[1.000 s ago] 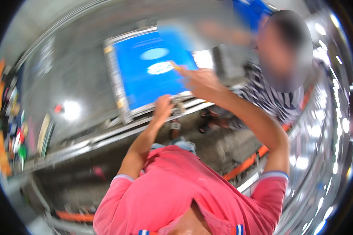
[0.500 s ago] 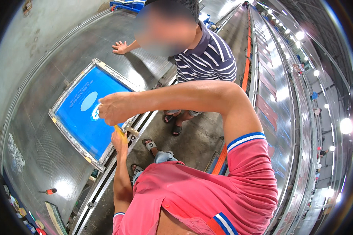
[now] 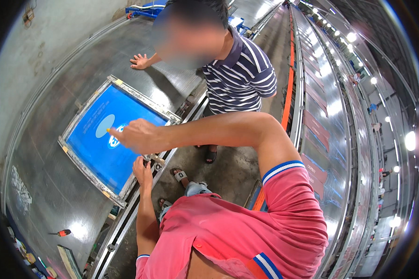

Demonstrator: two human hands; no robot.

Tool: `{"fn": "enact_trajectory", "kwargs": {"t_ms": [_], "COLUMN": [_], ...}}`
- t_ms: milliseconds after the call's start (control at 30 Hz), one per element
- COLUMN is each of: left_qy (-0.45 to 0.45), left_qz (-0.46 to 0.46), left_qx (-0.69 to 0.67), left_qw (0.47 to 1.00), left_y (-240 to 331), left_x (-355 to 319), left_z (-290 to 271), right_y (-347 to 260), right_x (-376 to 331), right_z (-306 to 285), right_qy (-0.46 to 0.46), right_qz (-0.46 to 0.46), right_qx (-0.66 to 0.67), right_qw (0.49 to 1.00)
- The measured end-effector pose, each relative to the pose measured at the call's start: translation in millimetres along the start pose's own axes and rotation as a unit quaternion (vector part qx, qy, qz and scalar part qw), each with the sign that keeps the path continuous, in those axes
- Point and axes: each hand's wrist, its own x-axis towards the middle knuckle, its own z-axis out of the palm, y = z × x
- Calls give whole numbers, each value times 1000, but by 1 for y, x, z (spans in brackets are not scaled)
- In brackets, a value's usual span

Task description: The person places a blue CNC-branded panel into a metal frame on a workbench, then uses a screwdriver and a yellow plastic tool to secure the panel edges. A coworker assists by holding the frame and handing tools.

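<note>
A screen-printing frame [image 3: 146, 99] with a pale, stained border and blue mesh lies on the long metal table. The mesh carries white lettering, a pale oval and a round white emblem. Above its right part hovers my right hand [image 3: 139, 135], closed, with the yellow tip of a tool [image 3: 109, 130] sticking out by the fingers; the rest of that tool is hidden. My left hand [image 3: 143, 171] is closed by the frame's near right edge, next to a metal clamp fitting [image 3: 156, 162] on the table rail. What its fingers hold is too small to make out.
A person in a striped shirt [image 3: 239, 69] stands across from me, one hand [image 3: 139, 61] flat on the table [image 3: 37, 153]. A red-and-black screwdriver [image 3: 64, 232] lies at lower left. On the right runs another long table [image 3: 319, 125] with brown panels.
The yellow tool, earlier slanting between my two hands, now shows only as a tip at my right hand's fingers. My left hand stays by the clamp fitting. The view has shifted slightly.
</note>
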Motion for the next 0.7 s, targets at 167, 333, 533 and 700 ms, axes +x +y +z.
{"fn": "enact_trajectory", "kwargs": {"t_ms": [167, 333, 533, 700], "left_qy": [21, -7, 8, 31], "left_qz": [20, -123, -188, -206], "left_qx": [-1, 91, 132, 120], "left_qw": [1000, 988, 973, 971], "left_y": [2, 44, 63, 68], "left_x": [-2, -9, -4, -2], "left_z": [-1, 3, 19, 27], "right_y": [10, 36, 35, 52], "right_x": [8, 22, 25, 23], "right_z": [-6, -27, -22, -6], "right_qy": [-103, 10, -144, -27], "right_qz": [-242, -435, -339, -397], "right_qx": [-132, -214, -162, -168], "right_qw": [956, 874, 915, 902]}}
